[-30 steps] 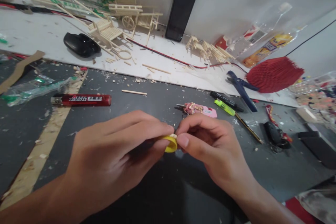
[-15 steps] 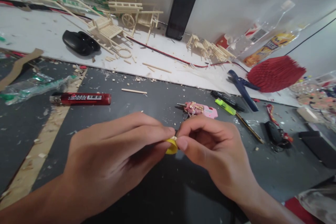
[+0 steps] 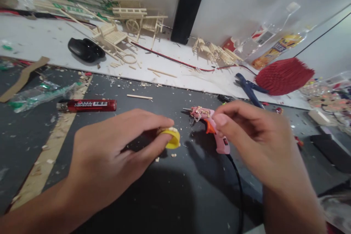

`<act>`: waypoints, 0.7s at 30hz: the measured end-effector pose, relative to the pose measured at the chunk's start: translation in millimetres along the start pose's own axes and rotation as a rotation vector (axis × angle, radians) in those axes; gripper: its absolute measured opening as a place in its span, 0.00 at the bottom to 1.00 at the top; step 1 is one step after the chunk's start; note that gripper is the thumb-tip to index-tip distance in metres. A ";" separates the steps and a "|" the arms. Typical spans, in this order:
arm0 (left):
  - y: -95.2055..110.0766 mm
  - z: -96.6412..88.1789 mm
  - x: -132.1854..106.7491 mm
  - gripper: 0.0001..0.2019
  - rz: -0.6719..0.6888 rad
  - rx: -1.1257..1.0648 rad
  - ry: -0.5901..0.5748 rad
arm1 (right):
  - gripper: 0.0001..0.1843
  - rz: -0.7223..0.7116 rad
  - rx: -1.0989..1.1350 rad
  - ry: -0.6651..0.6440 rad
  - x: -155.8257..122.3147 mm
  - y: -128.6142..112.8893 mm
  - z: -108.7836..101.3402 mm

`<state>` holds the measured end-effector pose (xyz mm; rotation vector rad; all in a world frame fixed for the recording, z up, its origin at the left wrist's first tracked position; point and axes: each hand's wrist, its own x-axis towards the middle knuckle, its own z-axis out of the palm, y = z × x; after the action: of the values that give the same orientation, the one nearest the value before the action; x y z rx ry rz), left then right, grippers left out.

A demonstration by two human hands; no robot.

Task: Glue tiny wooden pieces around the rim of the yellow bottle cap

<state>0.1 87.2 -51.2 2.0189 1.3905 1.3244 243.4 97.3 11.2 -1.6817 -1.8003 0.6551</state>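
Pinched between the thumb and fingers of my left hand (image 3: 117, 150) is a yellow ring (image 3: 173, 142), tilted, with small pale wooden pieces along its upper edge. My right hand (image 3: 255, 139) is raised beside a pink glue gun (image 3: 221, 142) with an orange trigger, overlapping the gun's rear in the view. Its fingers are curled, with thumb tip and index fingertip close together; whether anything small lies between them is hidden. The gun lies on the dark table with its metal nozzle pointing left and a black cord running toward me.
A red lighter (image 3: 90, 105) and a short wooden stick (image 3: 139, 97) lie beyond my left hand. Blue pliers (image 3: 249, 89) and a red bristly bundle (image 3: 285, 76) sit at right. Miniature wooden carts (image 3: 112, 34), a phone (image 3: 188, 11) and bottles (image 3: 279, 49) stand behind.
My right hand has left the yellow ring and moved right, to the glue gun. My left hand still holds the ring, now slightly farther left and higher.
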 end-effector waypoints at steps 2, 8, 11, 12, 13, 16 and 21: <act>1.3 -2.1 2.0 0.07 -0.120 0.019 -0.024 | 0.17 0.099 -0.338 -0.018 1.2 14.9 -12.9; 5.8 -0.4 2.5 0.11 -0.282 -0.193 -0.092 | 0.17 0.363 -0.230 -0.112 0.2 51.7 -9.5; 8.1 1.5 2.8 0.13 -0.321 -0.249 -0.119 | 0.19 0.377 -0.101 -0.059 0.9 60.2 -9.4; 7.7 2.1 3.0 0.13 -0.336 -0.270 -0.128 | 0.18 0.387 -0.038 -0.026 1.1 62.0 -11.1; 6.6 2.8 3.1 0.13 -0.353 -0.296 -0.139 | 0.18 0.398 0.044 0.008 1.2 63.3 -12.8; -0.9 6.0 3.2 0.14 -0.415 -0.395 -0.197 | 0.21 0.405 0.355 0.051 2.0 61.9 -14.3; -13.0 12.7 5.2 0.18 -0.575 -0.605 -0.301 | 0.24 0.349 0.737 -0.179 7.3 54.7 5.4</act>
<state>4.2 100.3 -64.2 1.2300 1.1251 0.9707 278.2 109.3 -30.3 -1.4357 -1.1378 1.4488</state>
